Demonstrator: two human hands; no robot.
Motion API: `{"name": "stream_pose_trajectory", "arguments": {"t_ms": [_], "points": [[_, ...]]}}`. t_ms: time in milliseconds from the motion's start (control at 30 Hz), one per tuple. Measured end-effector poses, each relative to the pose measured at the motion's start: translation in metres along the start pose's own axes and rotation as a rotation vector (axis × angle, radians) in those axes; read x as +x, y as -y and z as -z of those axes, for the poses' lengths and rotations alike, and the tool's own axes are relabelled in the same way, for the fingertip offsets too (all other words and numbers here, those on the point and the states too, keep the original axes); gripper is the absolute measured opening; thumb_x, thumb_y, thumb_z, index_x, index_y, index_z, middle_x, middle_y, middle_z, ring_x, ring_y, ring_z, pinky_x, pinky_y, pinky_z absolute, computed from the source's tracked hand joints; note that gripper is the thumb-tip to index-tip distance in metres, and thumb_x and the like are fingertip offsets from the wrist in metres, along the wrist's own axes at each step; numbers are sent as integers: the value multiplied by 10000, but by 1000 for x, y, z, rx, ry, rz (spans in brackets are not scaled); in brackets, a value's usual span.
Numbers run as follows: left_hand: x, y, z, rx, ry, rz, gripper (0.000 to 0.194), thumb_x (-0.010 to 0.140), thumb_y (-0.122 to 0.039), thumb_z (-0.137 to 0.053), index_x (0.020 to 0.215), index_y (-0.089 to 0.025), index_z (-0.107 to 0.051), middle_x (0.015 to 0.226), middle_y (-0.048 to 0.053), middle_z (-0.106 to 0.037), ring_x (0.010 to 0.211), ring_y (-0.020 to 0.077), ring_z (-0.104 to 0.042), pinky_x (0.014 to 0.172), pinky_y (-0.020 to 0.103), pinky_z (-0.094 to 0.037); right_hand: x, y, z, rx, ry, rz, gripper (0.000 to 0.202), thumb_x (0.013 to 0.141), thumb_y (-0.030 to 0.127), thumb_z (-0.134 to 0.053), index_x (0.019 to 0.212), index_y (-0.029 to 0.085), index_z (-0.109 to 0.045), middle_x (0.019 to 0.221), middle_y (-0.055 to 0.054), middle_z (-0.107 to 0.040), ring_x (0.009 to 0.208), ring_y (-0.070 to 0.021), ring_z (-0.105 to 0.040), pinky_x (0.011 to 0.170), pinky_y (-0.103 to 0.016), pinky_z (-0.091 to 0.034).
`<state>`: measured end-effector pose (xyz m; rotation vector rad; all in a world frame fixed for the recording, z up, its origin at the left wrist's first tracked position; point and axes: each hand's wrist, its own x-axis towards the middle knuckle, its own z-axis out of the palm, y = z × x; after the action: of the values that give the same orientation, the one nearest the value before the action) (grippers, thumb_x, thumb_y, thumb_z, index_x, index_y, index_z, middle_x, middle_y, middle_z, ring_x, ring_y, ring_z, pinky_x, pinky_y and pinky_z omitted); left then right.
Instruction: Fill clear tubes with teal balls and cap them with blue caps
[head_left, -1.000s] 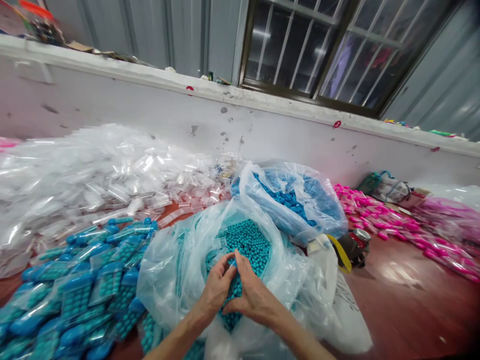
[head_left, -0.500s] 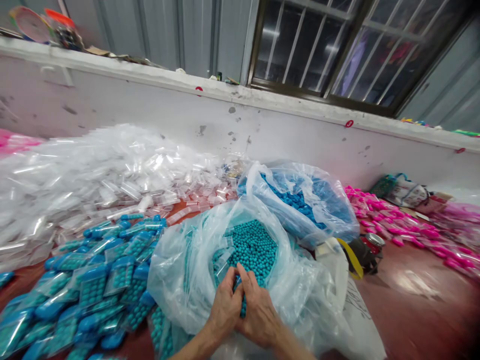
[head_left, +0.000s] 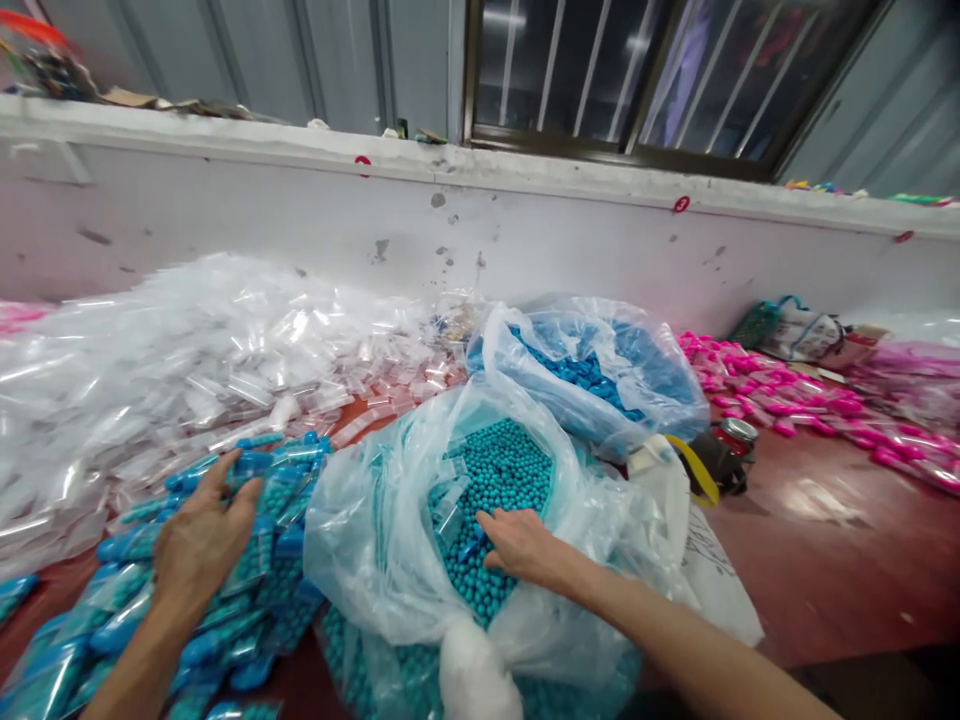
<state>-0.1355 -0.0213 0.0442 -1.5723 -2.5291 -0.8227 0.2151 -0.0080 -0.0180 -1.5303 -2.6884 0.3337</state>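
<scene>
My left hand point(head_left: 202, 535) is over a pile of clear packs point(head_left: 124, 635) filled with teal beads and topped with blue caps. Its thumb and fingers are spread, and I see nothing held in it. My right hand point(head_left: 525, 548) reaches into an open, translucent plastic bag point(head_left: 367, 540) full of loose teal beads point(head_left: 506, 465). Thumb and forefinger are apart there, close to a small blue piece point(head_left: 471, 548) lying on the beads. The other right fingers are curled and partly hidden. Some clear empty sleeves point(head_left: 450, 510) lie inside the bag's left side.
A large heap of clear plastic sleeves point(head_left: 187, 340) spreads at the back left. Behind the bead bag stands another bag point(head_left: 660, 370) with blue caps point(head_left: 585, 370). Pink pieces point(head_left: 780, 390) lie along the right, near a metal-lidded jar point(head_left: 735, 435). A wall runs behind the red table point(head_left: 825, 560).
My hands were together over the beads; now they are apart. The left has moved left over the filled packs, while the right stays in the bag. The view has shifted slightly.
</scene>
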Motion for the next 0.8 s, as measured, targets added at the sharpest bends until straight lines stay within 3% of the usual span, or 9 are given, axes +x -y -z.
{"name": "stream_pose_trajectory", "arguments": {"t_ms": [133,200,267,367,467,533,633,733,800], "points": [[-5,9,-13,192,-121,-65,617,821,-441,-324,1309,-65,-342,968,239,-596,842,417,-574,598,518,-451,34,4,-15,92,-47,11,106,736,169,-588,836,176,-618,801,-53,-678,778,-205,-626,641,-256,-425],[-25,-6,-24,119,-197,-224,551,830,-416,-318,1243,-71,-433,996,228,-594,921,401,-557,697,528,-454,44,1,-8,152,-60,15,134,765,171,-560,884,182,-621,852,-32,-679,828,-173,-619,689,-235,-426],[-56,-31,-34,-45,-168,-462,458,841,-386,-323,1128,-104,-542,1010,182,-612,975,329,-557,826,465,-440,40,-2,7,210,-97,9,196,808,172,-513,984,191,-597,934,-19,-666,885,-146,-601,755,-225,-418],[-116,-73,-49,-281,172,-810,389,828,-392,-395,1122,-197,-556,1074,101,-629,1053,251,-540,918,383,-399,-4,-2,35,342,-327,-18,218,849,236,-471,1041,192,-565,959,-26,-647,879,-151,-591,782,-251,-420],[-173,-108,-61,-243,578,-963,621,716,-426,-575,1281,-217,-426,1241,100,-542,1169,292,-447,977,419,-324,-82,-1,42,331,-437,-177,226,893,295,-383,849,209,-588,806,-20,-641,773,-163,-600,710,-264,-428],[-199,-123,-67,-187,709,-930,716,685,-359,-623,1332,-210,-353,1273,114,-511,1181,308,-428,999,444,-276,-135,-2,24,264,-383,-397,291,891,340,-361,732,210,-568,679,-26,-623,651,-187,-603,611,-283,-423],[-213,-136,-72,-109,759,-822,696,709,-237,-582,1352,-189,-319,1164,126,-582,1096,296,-494,988,451,-265,-189,-6,-25,206,-256,-781,268,827,388,-450,961,180,-552,617,-44,-627,587,-256,-617,516,-315,-405],[-201,-146,-74,-9,843,-763,518,727,-202,-512,1243,-163,-477,1009,138,-640,972,292,-552,900,440,-337,-200,-8,-67,402,-322,-823,428,815,364,-454,1196,175,-409,701,-37,-647,634,-244,-633,524,-304,-429],[-182,-153,-75,-11,949,-764,334,728,-203,-472,1028,-172,-617,889,117,-663,890,281,-577,806,399,-387,-189,-8,-78,560,-411,-836,440,817,348,-440,1222,191,-367,736,-30,-647,632,-222,-636,518,-288,-438]]}}
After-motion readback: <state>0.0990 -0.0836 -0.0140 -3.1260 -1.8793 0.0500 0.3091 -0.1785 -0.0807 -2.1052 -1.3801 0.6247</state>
